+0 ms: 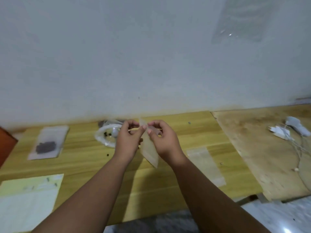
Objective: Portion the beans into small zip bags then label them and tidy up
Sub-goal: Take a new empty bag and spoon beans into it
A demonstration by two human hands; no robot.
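Both forearms come up from the bottom edge of the frame, and I see the left hand [128, 140] and the right hand [164, 140] meet over the middle of the bench [151, 190]. Each pinches the top edge of a small clear zip bag [149, 152] between thumb and fingertips, the other fingers curled. It hangs down between the wrists, and it looks empty to me.

At middle left a filled bag [48, 142] lies flat on the wood with a dark heap of beans [45, 147] inside. Just behind the left hand sits an open white plastic pouch [106, 135] with a few dark beans at its mouth, though blur keeps me from counting them. One loose bean [107, 155] lies on the wood just left of the left wrist.

A pale yellow sheet [32, 195] fills the lower left corner. Right of the right wrist a spare clear bag [205, 165] lies flat. A worn board [262, 152] covers the right end of the bench, with white chargers and cables [286, 130] on it at far right. Clear plastic film [239, 22] hangs on the wall at upper right.
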